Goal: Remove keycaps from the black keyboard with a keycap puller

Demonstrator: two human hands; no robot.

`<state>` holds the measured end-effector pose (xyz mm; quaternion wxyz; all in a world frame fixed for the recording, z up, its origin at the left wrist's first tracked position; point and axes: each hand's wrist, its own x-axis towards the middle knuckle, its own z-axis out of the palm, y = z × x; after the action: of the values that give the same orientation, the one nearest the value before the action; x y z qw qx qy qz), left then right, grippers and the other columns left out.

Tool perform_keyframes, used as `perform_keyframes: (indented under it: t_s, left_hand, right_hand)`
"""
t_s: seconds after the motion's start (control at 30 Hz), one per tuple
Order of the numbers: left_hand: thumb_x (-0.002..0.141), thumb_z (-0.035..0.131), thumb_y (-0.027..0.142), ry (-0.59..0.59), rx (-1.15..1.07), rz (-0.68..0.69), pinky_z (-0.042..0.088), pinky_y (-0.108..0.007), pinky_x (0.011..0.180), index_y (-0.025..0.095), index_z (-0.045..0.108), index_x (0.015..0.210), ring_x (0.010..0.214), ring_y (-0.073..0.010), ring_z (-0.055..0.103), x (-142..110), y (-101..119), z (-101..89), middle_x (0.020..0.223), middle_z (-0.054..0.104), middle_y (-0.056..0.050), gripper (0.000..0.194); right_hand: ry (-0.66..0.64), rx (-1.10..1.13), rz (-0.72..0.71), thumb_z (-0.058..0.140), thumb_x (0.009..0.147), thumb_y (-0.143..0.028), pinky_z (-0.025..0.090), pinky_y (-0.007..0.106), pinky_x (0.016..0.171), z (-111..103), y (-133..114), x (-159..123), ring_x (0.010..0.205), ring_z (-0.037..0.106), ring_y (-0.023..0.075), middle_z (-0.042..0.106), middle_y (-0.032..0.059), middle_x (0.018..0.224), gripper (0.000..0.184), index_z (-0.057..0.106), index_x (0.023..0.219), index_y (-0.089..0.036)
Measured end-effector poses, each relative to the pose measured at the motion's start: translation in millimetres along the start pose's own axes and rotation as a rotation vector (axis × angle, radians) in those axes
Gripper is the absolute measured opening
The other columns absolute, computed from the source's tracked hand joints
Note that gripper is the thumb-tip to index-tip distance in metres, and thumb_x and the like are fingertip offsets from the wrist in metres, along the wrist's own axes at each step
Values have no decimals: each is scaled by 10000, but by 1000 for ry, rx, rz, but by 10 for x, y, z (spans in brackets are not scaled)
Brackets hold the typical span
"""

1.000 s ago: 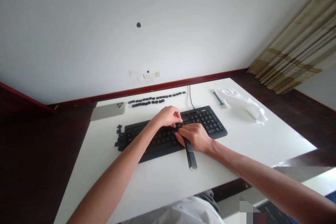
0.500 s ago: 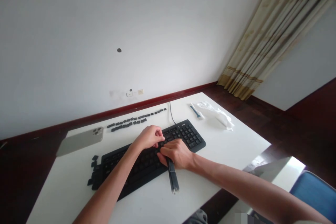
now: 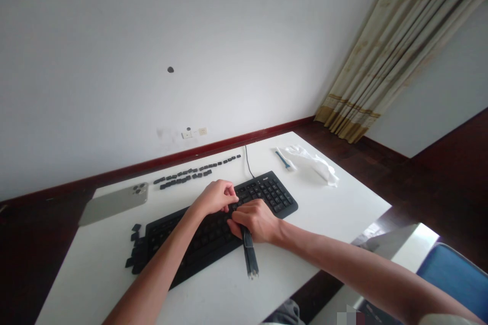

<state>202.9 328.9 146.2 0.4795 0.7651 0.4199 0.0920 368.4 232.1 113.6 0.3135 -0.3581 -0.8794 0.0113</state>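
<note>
Seen from my head camera, nearest first. My left hand (image 3: 214, 197) is curled over the middle of the black keyboard (image 3: 275, 194), with its fingertips (image 3: 234, 191) on the keys; I cannot tell whether it holds a keycap. My right hand (image 3: 254, 220) lies just beside it, closed around the upper end of a long black tool (image 3: 250, 259), which extends toward me past the keyboard's front edge, above the white table (image 3: 99, 264). A blue chair (image 3: 453, 277) stands beyond the table's near right corner. Loose black keycaps (image 3: 134, 250) lie heaped against the keyboard's left end. Beyond the keyboard, more keycaps (image 3: 194, 173) lie in a long double row, with a phone (image 3: 113, 204) to their left, its camera lenses facing up. A black cable (image 3: 247, 160) runs from the keyboard to the table's far edge. Farther right are a small blue brush (image 3: 282, 160) and a crumpled white cloth (image 3: 314, 165). Behind them are a wall socket (image 3: 194, 132), dark red skirting (image 3: 190, 155) and a beige curtain (image 3: 362, 71).
</note>
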Motion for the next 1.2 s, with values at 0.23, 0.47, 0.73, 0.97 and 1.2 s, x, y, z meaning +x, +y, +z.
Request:
perform_keyframes:
  t_s: [0.23, 0.47, 0.73, 0.97, 1.2]
  left_hand:
    - [805, 679, 267, 10, 5, 8, 450, -197, 469, 169, 650, 796, 526, -141, 665, 25, -91, 13, 613, 653, 15, 103]
    - [845, 706, 318, 2, 47, 12, 473, -215, 524, 175, 657, 797, 522, -142, 677, 20, -89, -7, 633, 684, 3, 160]
    - [858, 690, 280, -15, -9, 15, 488, -215, 517, 175, 625, 804, 538, -148, 700, 19, -75, -13, 678, 693, -5, 135]
    - [886, 642, 289, -6, -55, 41, 480, -213, 507, 197, 659, 993, 494, -128, 664, 0, -74, 4, 673, 642, 33, 142]
    - [883, 660, 368, -16, -18, 40, 463, -229, 541, 212, 728, 1051, 505, -134, 649, -5, -82, -21, 634, 630, 38, 239]
  right_hand:
    - [8, 140, 113, 487, 1012, -254, 316, 261, 551, -120, 41, 50, 535, 410, 95, 500, -28, 615, 343, 477, 673, -198]
    - [194, 275, 616, 483, 1038, -476, 394, 253, 566, -573, 437, 273, 592, 491, 130, 543, -25, 656, 345, 595, 856, -204]
    - [79, 479, 679, 480, 1023, -512, 424, 266, 574, -698, 809, 496, 554, 525, 134, 580, -18, 590, 408, 639, 826, -191]
    - [-90, 437, 603, 535, 1001, -506, 418, 265, 604, -558, 810, 294, 570, 536, 129, 585, -21, 583, 449, 575, 679, -195]
    - [-13, 277, 534, 541, 991, -518, 363, 261, 611, -552, 819, 279, 602, 426, 117, 535, -31, 602, 442, 566, 696, -190]
